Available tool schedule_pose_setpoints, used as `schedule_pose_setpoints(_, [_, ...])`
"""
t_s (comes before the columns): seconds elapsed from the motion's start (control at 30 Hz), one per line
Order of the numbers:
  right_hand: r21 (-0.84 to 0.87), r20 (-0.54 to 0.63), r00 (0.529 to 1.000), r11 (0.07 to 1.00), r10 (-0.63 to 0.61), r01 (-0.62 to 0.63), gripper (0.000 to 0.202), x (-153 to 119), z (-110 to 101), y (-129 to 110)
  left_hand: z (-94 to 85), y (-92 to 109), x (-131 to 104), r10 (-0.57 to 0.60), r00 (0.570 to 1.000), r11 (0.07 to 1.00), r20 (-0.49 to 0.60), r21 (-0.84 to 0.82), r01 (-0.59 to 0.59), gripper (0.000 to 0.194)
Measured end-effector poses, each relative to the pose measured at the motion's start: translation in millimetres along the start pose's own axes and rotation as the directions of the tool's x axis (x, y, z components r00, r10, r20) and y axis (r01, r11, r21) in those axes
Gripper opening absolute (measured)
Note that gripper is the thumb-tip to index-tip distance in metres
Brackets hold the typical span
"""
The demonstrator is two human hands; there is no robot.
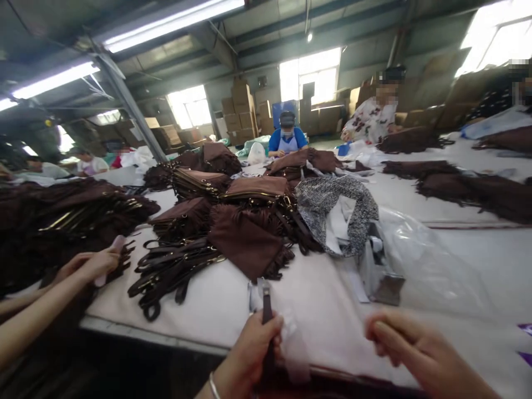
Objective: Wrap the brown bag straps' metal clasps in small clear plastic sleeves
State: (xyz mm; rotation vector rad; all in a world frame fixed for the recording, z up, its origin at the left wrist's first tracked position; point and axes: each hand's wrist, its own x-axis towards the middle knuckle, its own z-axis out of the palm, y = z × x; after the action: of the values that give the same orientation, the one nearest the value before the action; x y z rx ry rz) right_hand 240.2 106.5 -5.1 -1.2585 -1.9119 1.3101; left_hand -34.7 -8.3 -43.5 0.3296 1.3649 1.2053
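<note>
From my remote view: the left hand (255, 339) grips a dark strap (267, 305), metal at its far end, above the near edge of the pale table (208, 318). The right hand (415, 341), near right, has curled fingers; blurred, so I cannot tell whether it holds anything. Surface: brown fringed bags (247, 238) heaped mid-table, clear plastic (436, 271) to their right. Left: a co-worker's hand (103, 263) beside another heap (78, 213). Room: stacked cartons (241, 111) and bright windows (310, 75) far, tube lights (174, 25) overhead.
</note>
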Motion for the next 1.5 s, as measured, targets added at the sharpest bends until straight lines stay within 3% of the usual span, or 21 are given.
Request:
schedule_pose_setpoints(0.03, [0.048, 0.176, 0.984, 0.998, 0.040, -0.049, 0.042, -1, 32, -12, -1.3, 0, -1, 0.006, 0.999, 1.000, 0.032, -0.022, -0.005, 0.038])
schedule_pose_setpoints(0.13, [0.068, 0.268, 0.963, 0.996, 0.028, -0.048, 0.044, 11, 100, -33, -4.6, 1, -8, 0.024, 0.994, 0.996, 0.110, -0.085, -0.015, 0.036])
schedule_pose_setpoints(0.2, [0.063, 0.271, 0.962, 0.998, -0.024, 0.008, 0.038, 24, 124, -41, -7.2, 0, -12, 0.034, 0.989, 0.995, 0.144, -0.103, -0.019, 0.036])
schedule_pose_setpoints(0.3, [0.088, 0.252, 0.967, 0.995, 0.029, -0.052, 0.034, 34, 141, -49, -13.9, -3, -16, 0.054, 0.986, 0.996, 0.156, -0.077, -0.042, 0.035])
schedule_pose_setpoints(0.4, [0.117, 0.209, 0.975, 0.988, 0.071, -0.097, 0.032, 32, 144, -52, -26.2, -4, -23, 0.041, 0.986, 0.999, 0.161, -0.015, -0.039, 0.037])
schedule_pose_setpoints(0.47, [0.096, 0.185, 0.981, 0.993, 0.057, -0.076, 0.033, 27, 142, -50, -37.0, -2, -29, 0.020, 0.973, 1.000, 0.229, -0.004, -0.019, 0.039])
schedule_pose_setpoints(0.57, [0.079, 0.161, 0.983, 0.991, 0.090, -0.104, 0.031, 17, 139, -45, -51.4, 10, -34, -0.008, 0.940, 1.000, 0.340, 0.012, 0.004, 0.039])
schedule_pose_setpoints(0.67, [0.099, 0.153, 0.977, 0.982, 0.145, -0.161, 0.029, 9, 140, -43, -55.3, 26, -32, -0.006, 0.924, 0.998, 0.382, -0.050, 0.027, 0.040])
schedule_pose_setpoints(0.77, [0.087, 0.141, 0.977, 0.982, 0.157, -0.170, 0.029, 3, 143, -43, -47.2, 39, -26, 0.072, 0.945, 0.989, 0.319, -0.148, -0.025, 0.039])
schedule_pose_setpoints(0.93, [0.003, 0.125, 0.987, 0.994, 0.105, -0.106, 0.026, -3, 144, -45, -28.8, 41, -19, 0.151, 0.976, 0.988, 0.158, 0.004, -0.154, 0.034])
schedule_pose_setpoints(1.2, [-0.033, 0.138, 0.988, 0.998, 0.064, -0.060, 0.025, -6, 147, -49, -23.4, 33, -17, 0.273, 0.959, 0.935, 0.080, 0.213, -0.284, 0.025])
schedule_pose_setpoints(1.5, [0.004, 0.152, 0.986, 0.997, 0.073, -0.075, 0.029, -7, 143, -41, -27.6, 27, -15, 0.294, 0.953, 0.919, 0.071, 0.253, -0.302, 0.027])
